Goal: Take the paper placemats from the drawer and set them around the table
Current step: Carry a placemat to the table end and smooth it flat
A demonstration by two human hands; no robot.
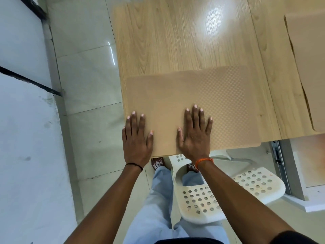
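A tan paper placemat (202, 95) with a fine embossed pattern lies flat at the near edge of the light wooden table (167, 37). My left hand (136, 138) rests flat on the mat's near left corner with its fingers straight and spread. My right hand (195, 133) presses flat on the mat near its middle, fingers straight. A second tan placemat (309, 67) lies at the table's right side, partly cut off by the frame.
A white perforated chair (228, 191) stands under the table's near edge by my legs. An open drawer (281, 166) with a metal rail shows at the right. Pale tiled floor (84, 85) and a white wall lie to the left.
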